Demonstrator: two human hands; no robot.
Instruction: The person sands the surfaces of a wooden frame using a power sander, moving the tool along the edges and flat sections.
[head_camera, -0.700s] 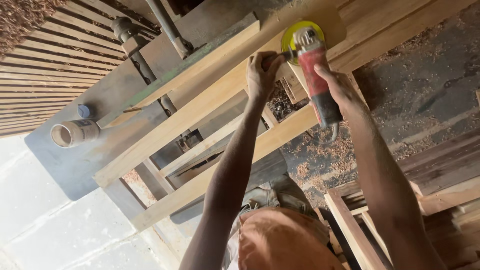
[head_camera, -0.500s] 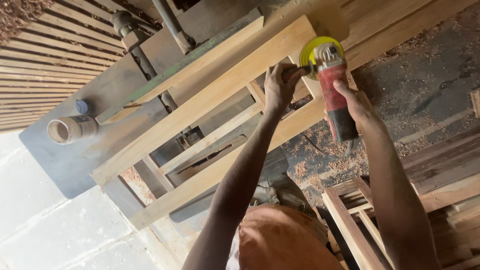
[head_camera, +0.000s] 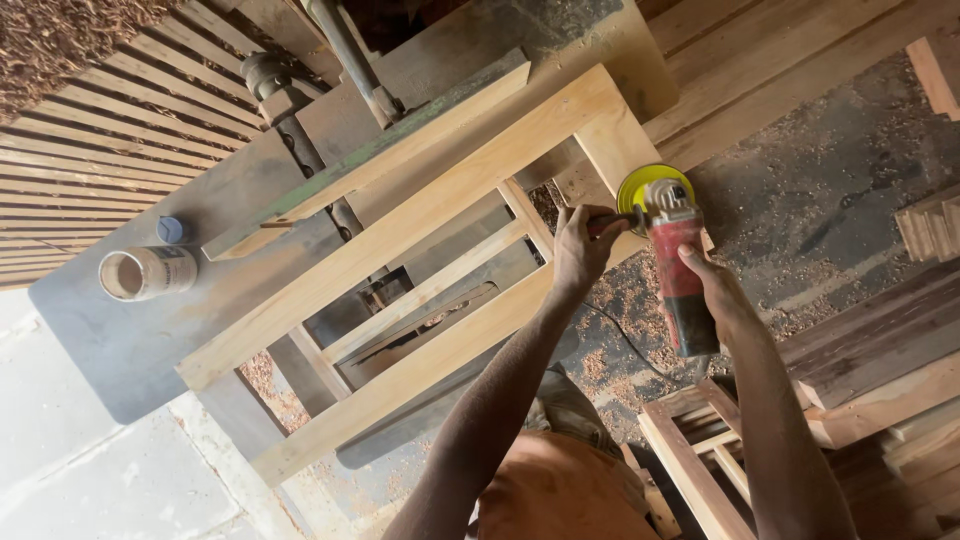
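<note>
There, both hands (head_camera: 650, 265) tight around red grinder (head_camera: 678, 270) at wooden frame (head_camera: 420, 225) end edge, open floor (head_camera: 830, 190) beyond

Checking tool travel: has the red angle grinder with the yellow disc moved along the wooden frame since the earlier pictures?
Yes. The red angle grinder with the yellow disc has slid from the pale wooden frame's cross rail toward its outer end.

Frame (head_camera: 420, 300) on table (head_camera: 110, 340); grinder (head_camera: 672, 250) at frame's right end; jar (head_camera: 145, 272) left, possibly lying sideways.
</note>
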